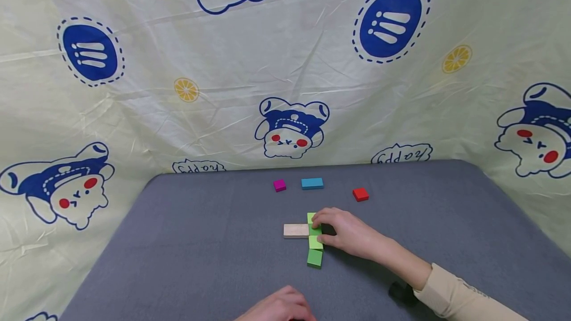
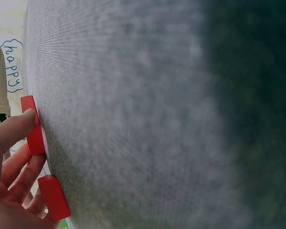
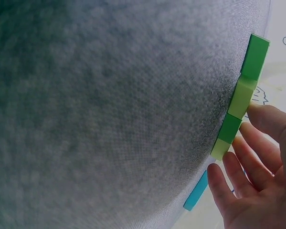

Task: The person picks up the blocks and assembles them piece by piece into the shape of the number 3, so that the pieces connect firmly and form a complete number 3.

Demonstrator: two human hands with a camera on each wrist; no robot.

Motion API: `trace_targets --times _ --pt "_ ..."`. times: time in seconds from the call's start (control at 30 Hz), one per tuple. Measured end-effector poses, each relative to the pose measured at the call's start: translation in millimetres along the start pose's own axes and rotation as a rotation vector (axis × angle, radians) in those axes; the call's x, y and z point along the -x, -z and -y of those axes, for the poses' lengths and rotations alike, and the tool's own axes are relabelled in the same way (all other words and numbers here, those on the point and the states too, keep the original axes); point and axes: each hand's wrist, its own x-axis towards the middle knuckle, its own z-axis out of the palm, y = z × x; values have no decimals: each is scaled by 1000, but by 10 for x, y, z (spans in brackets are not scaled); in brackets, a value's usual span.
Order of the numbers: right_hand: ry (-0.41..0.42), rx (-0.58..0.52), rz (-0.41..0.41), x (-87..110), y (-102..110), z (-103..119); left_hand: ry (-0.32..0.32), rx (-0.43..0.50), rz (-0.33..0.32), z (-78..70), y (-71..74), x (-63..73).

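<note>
My right hand (image 1: 345, 232) reaches over a row of green blocks on the grey table. Its thumb touches a light green block (image 1: 315, 242), and its fingertips rest at the dark green block (image 1: 315, 231) just beyond. Another light green block (image 1: 311, 217) and a green block (image 1: 314, 258) make up the row's ends. A pale wooden block (image 1: 296, 231) abuts the row's left side. At the head view's bottom edge, my left hand (image 1: 283, 306) is partly cut off. In the left wrist view, its thumb and fingers pinch a red block (image 2: 35, 138), with another red block (image 2: 54, 198) beside the fingers.
Farther back on the table lie a magenta block (image 1: 279, 185), a blue block (image 1: 312, 184) and a red block (image 1: 360, 194). A printed cloth (image 1: 294, 63) hangs behind the table. Something black (image 1: 403, 294) sits below the right wrist.
</note>
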Motion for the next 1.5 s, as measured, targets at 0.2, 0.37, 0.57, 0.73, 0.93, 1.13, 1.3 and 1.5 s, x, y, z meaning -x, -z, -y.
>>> trace_targets --times 0.2,0.37,0.57,0.73,0.93,1.13,1.3,1.5 --pt "-6 -5 1 0 -5 -3 21 18 15 4 -10 -12" --pt "-13 -6 4 4 -10 -9 61 66 21 -7 -5 -28" --pt "-24 -10 8 8 -4 -4 153 269 25 -19 45 -32" --pt "-34 -12 10 8 0 6 221 389 7 72 81 7" --pt "-44 -24 15 8 -1 15 305 420 -79 111 174 47" --pt "-66 -25 27 5 -4 17 446 384 -185 76 317 34" --pt "-73 -26 32 0 -2 25 528 379 -248 127 343 41" --pt "-80 -22 31 -3 4 35 546 380 -274 195 349 39"
